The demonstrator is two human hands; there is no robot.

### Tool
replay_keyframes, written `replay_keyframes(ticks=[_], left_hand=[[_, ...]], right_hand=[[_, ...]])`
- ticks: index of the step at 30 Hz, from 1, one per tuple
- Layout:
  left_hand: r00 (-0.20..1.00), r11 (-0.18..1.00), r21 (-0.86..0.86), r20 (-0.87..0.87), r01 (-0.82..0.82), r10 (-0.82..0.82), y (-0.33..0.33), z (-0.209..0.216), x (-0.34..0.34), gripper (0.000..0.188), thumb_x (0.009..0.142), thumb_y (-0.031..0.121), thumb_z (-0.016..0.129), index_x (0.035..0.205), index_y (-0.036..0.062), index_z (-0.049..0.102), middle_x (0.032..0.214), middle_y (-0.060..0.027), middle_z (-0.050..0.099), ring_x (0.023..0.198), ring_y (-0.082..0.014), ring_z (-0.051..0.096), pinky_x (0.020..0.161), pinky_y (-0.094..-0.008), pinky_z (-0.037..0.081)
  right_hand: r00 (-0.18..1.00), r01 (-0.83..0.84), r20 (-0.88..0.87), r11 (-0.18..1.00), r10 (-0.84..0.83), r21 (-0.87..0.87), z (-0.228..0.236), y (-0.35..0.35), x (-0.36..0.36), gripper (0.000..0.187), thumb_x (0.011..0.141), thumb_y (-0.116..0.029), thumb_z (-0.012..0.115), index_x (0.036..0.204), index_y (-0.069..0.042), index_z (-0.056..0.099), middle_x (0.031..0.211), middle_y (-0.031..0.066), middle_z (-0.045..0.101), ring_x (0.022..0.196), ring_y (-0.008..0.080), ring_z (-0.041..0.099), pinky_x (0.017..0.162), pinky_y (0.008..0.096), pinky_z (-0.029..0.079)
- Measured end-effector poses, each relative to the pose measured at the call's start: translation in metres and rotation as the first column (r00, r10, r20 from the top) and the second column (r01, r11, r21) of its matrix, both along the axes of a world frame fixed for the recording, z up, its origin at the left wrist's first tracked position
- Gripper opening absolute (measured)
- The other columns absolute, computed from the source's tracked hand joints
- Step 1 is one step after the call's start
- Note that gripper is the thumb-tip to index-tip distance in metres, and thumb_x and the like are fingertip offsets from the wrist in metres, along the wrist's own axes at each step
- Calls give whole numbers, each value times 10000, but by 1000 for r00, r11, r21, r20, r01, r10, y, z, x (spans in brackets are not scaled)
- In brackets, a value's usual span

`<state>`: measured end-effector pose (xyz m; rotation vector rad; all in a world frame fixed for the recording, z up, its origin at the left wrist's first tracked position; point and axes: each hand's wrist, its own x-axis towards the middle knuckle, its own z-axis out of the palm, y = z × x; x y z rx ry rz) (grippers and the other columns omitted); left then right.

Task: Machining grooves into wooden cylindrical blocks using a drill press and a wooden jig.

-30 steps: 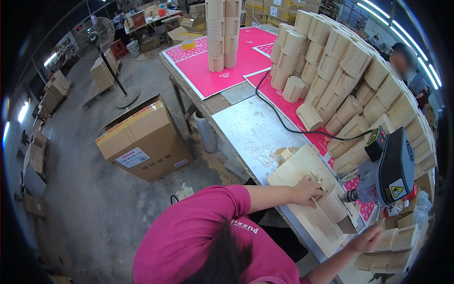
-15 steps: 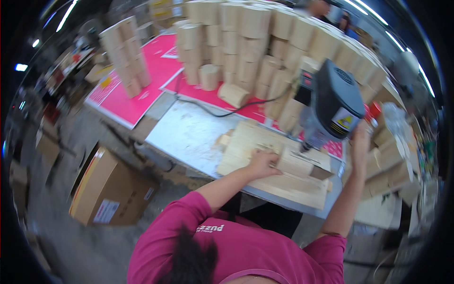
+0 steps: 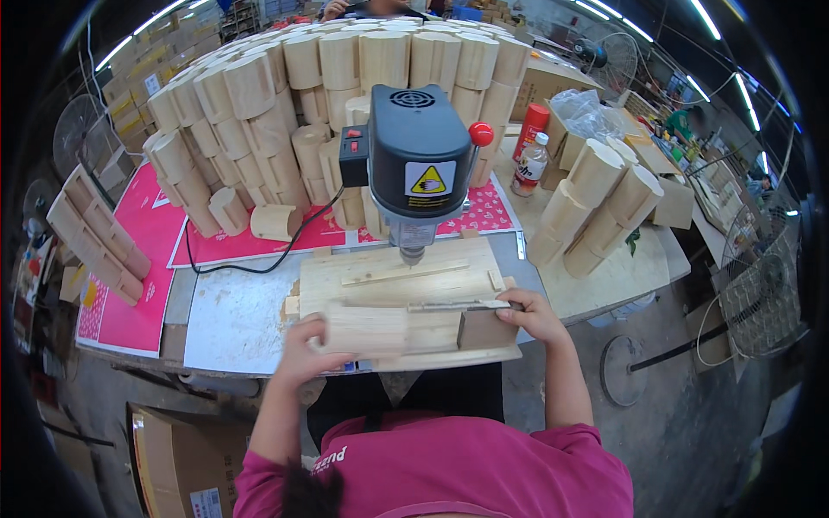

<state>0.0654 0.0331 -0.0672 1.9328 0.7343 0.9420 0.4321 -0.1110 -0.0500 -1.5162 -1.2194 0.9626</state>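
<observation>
Wooden block shifted left, left hand fingers round its end, right hand at metal strip, grip unclear

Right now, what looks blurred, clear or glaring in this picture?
Head view: pale wooden block in the bare left hand, smeared sideways; head view: dark grey drill press, fairly sharp; head view: long white tube lights, glaring toward the upper corners.

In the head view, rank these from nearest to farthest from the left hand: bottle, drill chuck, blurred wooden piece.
1. Blurred wooden piece: in the left hand, extending right.
2. Drill chuck: ahead, to its right.
3. Bottle: farther ahead and right.
</observation>
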Motion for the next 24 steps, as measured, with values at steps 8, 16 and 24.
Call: replay_keyframes(ticks=[8, 16, 24], left_hand=[[843, 700, -667, 201, -255, 498, -14, 27, -45, 291, 699, 214, 677, 713, -68, 608, 750, -107, 618, 650, -127, 572, 591, -242, 441], [864, 687, -653, 101, -317, 494, -26, 38, -10, 345, 718, 282, 693, 700, -54, 613, 657, -73, 601, 563, -100, 531, 520, -224, 392], [824, 660, -706, 195, -258, 531, -31, 17, 18, 330, 740, 284, 696, 589, 8, 595, 535, -13, 526, 468, -56, 420, 449, -216, 306]], right_hand=[[994, -100, -70, 968, 86, -230, -26, -5, -41, 205, 780, -151, 664, 913, 1, 630, 798, -10, 597, 747, 66, 527, 668, 218, 422], [999, -36, -17, 990, 39, 137, 32, -16, -46, 197, 733, -52, 661, 920, -1, 628, 860, 36, 585, 818, 117, 531, 733, 237, 406], [993, -111, 77, 962, 94, 251, 11, 0, -46, 199, 735, -67, 653, 923, -8, 618, 868, 37, 565, 843, 131, 515, 754, 243, 389]])
